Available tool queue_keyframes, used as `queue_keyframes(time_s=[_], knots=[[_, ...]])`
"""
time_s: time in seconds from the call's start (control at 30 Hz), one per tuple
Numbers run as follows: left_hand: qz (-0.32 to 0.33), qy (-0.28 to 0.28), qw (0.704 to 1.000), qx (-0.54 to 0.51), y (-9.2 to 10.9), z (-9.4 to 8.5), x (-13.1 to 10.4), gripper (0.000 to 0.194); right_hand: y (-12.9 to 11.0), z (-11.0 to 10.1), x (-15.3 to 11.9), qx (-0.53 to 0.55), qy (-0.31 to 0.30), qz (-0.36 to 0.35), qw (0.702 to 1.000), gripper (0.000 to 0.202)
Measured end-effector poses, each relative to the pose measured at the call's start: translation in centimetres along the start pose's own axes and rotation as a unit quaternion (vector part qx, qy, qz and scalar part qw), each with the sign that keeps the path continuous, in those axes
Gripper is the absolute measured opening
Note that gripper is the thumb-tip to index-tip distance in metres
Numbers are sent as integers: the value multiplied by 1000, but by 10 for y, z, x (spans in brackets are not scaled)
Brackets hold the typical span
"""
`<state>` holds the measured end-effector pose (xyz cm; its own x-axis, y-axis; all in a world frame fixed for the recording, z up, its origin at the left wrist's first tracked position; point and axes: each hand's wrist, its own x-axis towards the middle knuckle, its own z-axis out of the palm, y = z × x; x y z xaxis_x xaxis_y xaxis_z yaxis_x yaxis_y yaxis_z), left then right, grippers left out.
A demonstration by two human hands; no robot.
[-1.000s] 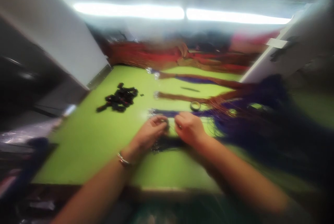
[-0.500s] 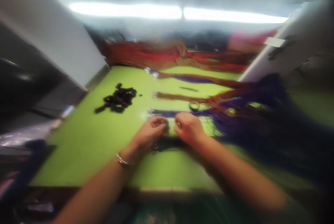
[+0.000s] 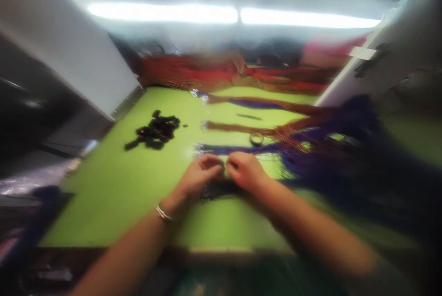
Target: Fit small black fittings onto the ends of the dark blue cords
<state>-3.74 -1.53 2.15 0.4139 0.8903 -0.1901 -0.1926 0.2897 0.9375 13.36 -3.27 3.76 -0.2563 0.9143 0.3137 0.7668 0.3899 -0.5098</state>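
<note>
Over the middle of the green table, my left hand (image 3: 202, 172) is closed, thumb and fingers pinched on a small dark object whose shape is blurred. Close to its right, my right hand (image 3: 245, 169) is closed too; what its curled fingers hold is hidden. Just beyond both hands runs a blue wire bundle (image 3: 235, 149) with clear connectors at its left end. Under and in front of them lies a dark wire bundle (image 3: 221, 190). A roll of tape (image 3: 256, 139) rests behind my right hand.
Black parts (image 3: 155, 131) are piled on the green table (image 3: 103, 194) at the left. Brown wire bundles (image 3: 238, 128) lie further back, near a thin dark tool (image 3: 249, 117). Loose blue wires (image 3: 331, 162) spread rightward. Another person's hand (image 3: 239, 63) touches red wires (image 3: 193, 70) at the back.
My right hand has moved slightly left and its fingertips are nearer to those of my left hand. The view has shifted a little.
</note>
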Motion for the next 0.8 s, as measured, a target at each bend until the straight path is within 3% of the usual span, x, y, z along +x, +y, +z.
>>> queue_keyframes(time_s=[0.2, 0.47, 0.6, 0.7, 0.8], knots=[[-7, -18, 1000, 3, -3, -4, 0, 27, 3, -2, 0, 115, -4, 65, 991, 13], [11, -43, 998, 38, -3, -4, 0, 23, -1, 3, -2, 50, -12, 57, 997, 14], [10, -21, 1000, 18, -1, -2, 0, 26, -3, 3, -1, 45, -9, 48, 998, 15], [-2, -8, 1000, -30, 2, -2, 0, 37, -2, -20, 7, 65, 46, 41, 996, 14], [-19, 7, 997, -72, 6, -1, 0, 40, 12, -71, 6, 70, 85, 80, 991, 14]])
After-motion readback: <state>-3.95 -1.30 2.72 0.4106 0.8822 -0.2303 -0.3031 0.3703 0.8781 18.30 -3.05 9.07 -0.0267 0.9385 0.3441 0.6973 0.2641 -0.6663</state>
